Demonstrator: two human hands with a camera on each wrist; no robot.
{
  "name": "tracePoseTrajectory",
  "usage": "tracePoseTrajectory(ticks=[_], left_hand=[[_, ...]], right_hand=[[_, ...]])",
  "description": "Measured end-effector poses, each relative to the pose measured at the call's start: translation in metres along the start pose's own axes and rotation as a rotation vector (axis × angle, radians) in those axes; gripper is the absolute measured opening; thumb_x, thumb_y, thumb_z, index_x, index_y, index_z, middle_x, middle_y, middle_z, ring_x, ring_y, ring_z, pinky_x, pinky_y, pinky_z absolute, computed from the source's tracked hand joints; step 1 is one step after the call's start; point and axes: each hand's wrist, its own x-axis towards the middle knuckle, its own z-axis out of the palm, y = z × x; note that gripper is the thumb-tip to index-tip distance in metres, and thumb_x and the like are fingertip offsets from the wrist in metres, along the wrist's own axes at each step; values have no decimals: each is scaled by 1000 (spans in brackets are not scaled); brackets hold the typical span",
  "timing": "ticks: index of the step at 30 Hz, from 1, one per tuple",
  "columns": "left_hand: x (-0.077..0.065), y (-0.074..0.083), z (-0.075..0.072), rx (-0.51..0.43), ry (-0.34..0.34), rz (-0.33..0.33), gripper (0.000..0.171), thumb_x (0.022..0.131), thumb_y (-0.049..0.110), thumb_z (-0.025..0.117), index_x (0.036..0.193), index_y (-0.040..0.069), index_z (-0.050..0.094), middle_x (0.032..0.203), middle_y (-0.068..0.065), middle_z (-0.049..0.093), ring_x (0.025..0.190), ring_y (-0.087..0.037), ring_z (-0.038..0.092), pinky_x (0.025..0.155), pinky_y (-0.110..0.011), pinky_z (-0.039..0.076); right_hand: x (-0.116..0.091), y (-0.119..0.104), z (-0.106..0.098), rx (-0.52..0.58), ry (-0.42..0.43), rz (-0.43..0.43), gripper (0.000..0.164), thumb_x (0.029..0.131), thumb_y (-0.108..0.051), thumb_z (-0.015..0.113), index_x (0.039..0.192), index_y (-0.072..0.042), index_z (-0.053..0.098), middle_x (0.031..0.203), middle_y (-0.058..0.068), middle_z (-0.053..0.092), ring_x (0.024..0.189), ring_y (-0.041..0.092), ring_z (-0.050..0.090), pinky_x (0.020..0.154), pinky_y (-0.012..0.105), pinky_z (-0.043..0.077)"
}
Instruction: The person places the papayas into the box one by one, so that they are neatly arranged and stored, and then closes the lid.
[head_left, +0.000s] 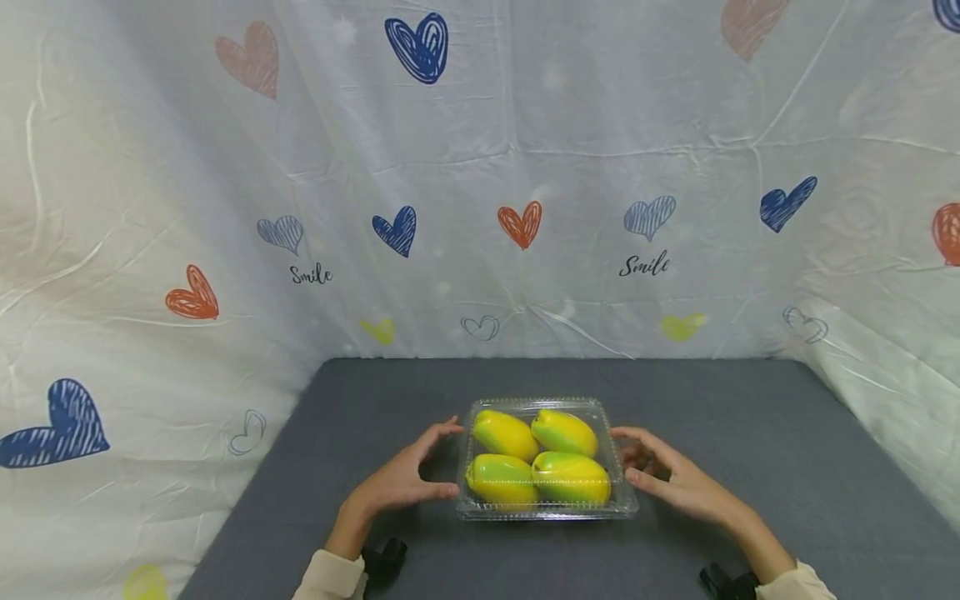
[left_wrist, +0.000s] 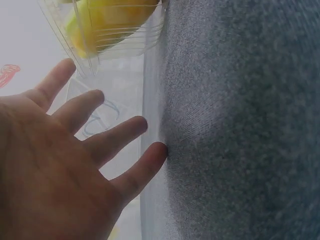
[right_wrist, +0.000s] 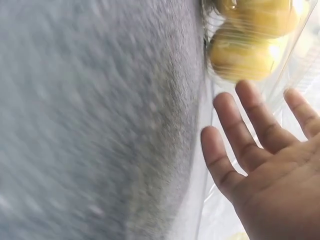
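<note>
A clear plastic box [head_left: 547,515] with its lid on sits on the grey tabletop. Inside it lie several yellow-green fruits that look like mangoes [head_left: 572,479], in two rows. My left hand [head_left: 405,475] is at the box's left side, thumb and fingers spread. In the left wrist view its fingers [left_wrist: 122,137] are extended below the box wall, and whether the thumb touches the box cannot be told. At the right side is my right hand [head_left: 675,475], palm toward the box. The right wrist view shows its fingers [right_wrist: 239,131] apart and nearly straight, close to the box wall.
A grey cloth [head_left: 420,383] covers the table. Behind it and at both sides hangs a white curtain [head_left: 570,100] printed with hearts and the word Smile. A black wrist device [head_left: 386,560] is on the left wrist, another [head_left: 727,582] on the right.
</note>
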Motion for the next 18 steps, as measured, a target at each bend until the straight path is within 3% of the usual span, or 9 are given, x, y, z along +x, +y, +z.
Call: tracePoseTrajectory(ticks=[6, 11, 14, 18], left_hand=[[1, -2, 1, -11, -22, -43, 88, 84, 49, 81, 156, 38, 31, 169, 0, 25, 155, -39, 27, 118, -68, 28], [2, -5, 3, -18, -32, -51, 91, 83, 47, 83, 155, 39, 29, 161, -2, 39, 150, -35, 36, 116, -66, 33], [2, -6, 4, -28, -45, -43, 93, 83, 44, 84, 156, 37, 27, 144, -4, 58, 138, -30, 51, 110, -63, 41], [3, -5, 4, -82, -81, -22, 93, 86, 36, 83, 157, 33, 23, 106, -5, 71, 104, -25, 67, 96, -47, 52]], right_hand=[[-3, 3, 5, 95, -98, -26, 69, 103, -8, 55, 162, -11, 19, 103, 9, 68, 87, 20, 67, 76, 30, 56], [-5, 3, 6, 138, -154, -84, 80, 101, -3, 58, 164, -10, 8, 93, 2, 71, 85, 17, 68, 75, 31, 57], [-5, 2, 6, 157, -188, -125, 86, 100, -1, 59, 164, -8, 2, 90, 0, 71, 82, 16, 68, 75, 30, 57], [-5, 2, 8, 262, -245, -104, 90, 102, -1, 56, 164, -11, -9, 88, 12, 71, 80, 19, 69, 75, 33, 59]])
